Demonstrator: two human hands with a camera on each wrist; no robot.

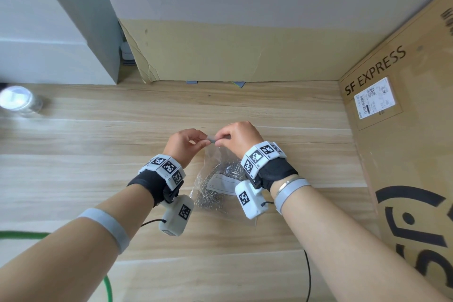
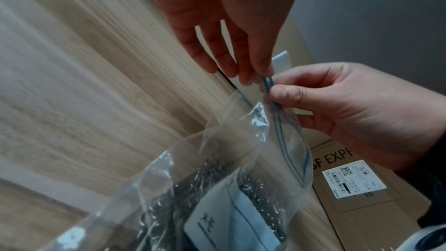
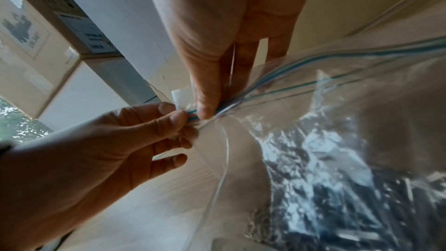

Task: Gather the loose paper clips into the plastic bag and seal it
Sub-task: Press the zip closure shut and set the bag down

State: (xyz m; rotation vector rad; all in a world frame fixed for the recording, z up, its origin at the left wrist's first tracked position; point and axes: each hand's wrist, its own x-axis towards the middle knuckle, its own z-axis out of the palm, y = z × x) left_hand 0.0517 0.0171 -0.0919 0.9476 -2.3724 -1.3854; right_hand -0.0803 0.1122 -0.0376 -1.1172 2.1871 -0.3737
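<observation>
A clear zip plastic bag (image 1: pixel 215 179) hangs over the wooden table (image 1: pixel 98 142), its bottom resting on the wood. A heap of silver paper clips (image 1: pixel 210 196) and a white label (image 1: pixel 220 185) lie inside it. My left hand (image 1: pixel 204 141) and right hand (image 1: pixel 217 141) pinch the bag's top edge side by side. In the left wrist view the left hand's fingers (image 2: pixel 260 72) and the right thumb (image 2: pixel 280 93) squeeze the blue zip strip (image 2: pixel 282 136) at one end. The rest of the strip still gapes. The right wrist view shows the right thumb (image 3: pixel 205 106) pressing the zip strip (image 3: pixel 313 68) beside the left hand's fingertips (image 3: pixel 176 119).
A large SF EXPRESS cardboard box (image 1: pixel 392 130) walls off the right side. A cardboard sheet (image 1: pixel 220 51) leans at the back and a white cabinet (image 1: pixel 49 32) stands back left. A clear glass (image 1: pixel 19 100) sits far left. A green cable (image 1: pixel 107 287) and a black cable (image 1: pixel 308 277) run near the front.
</observation>
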